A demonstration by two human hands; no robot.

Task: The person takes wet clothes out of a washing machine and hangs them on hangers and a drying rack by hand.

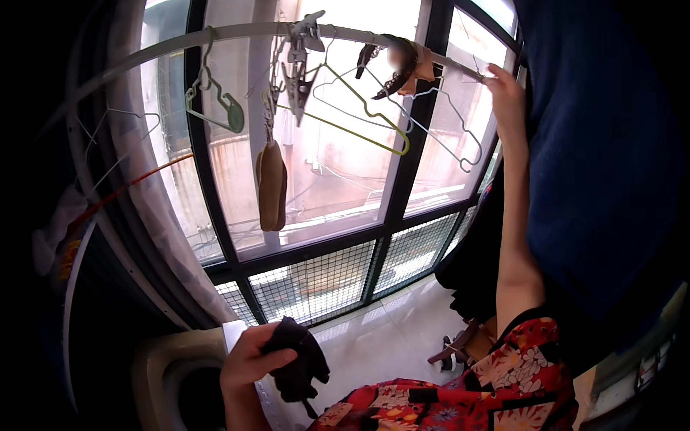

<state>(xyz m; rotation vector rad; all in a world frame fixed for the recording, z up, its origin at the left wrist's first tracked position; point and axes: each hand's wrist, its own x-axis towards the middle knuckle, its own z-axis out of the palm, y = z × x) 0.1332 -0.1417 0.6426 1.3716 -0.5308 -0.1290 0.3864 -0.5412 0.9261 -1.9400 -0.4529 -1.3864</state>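
Note:
My left hand [256, 355] is closed around a bunched dark cloth [299, 358] low in the view, its loose end hanging down. My right hand [504, 89] is raised to the right end of a hanging rail [248, 29], its fingers at a thin wire hanger hook; whether they grip it is unclear. From the rail hang a green plastic hanger [232, 114], a yellow-green hanger [345, 132], pale wire hangers [447, 140], metal clips [299, 70], a pair of tan insoles [272, 186], and dark lace-edged and peach cloth items [399, 81].
Behind the rail stands a dark-framed window [401, 183] with mesh lower panels [318, 280]. Dark blue fabric [604, 161] hangs close at the right. A pale curtain [156, 215] is at the left, a beige basin or tub [156, 366] below it. A brown wooden piece [469, 342] stands on the tiled floor [377, 339].

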